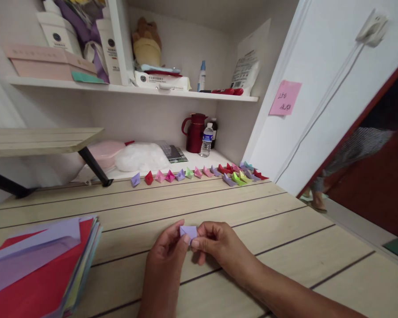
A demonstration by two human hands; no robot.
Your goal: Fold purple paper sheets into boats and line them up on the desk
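Note:
A small folded piece of purple paper [189,231] is held up between both hands just above the wooden table, with a crease line across its face. My left hand [168,248] pinches its left edge, thumb in front and fingers behind. On the other side, my right hand [215,243] grips the right edge between thumb and index finger. Beyond them, along the table's back edge, runs a row of folded paper boats, among them a purple boat [135,179], a red boat [149,178] and a green boat [189,173].
A stack of coloured paper [53,274] lies at the left. Behind it stands a small wooden riser [40,141] on black legs. A dark red jug [195,132] and a water bottle [206,140] stand at the back. A person's foot [317,201] shows at the right.

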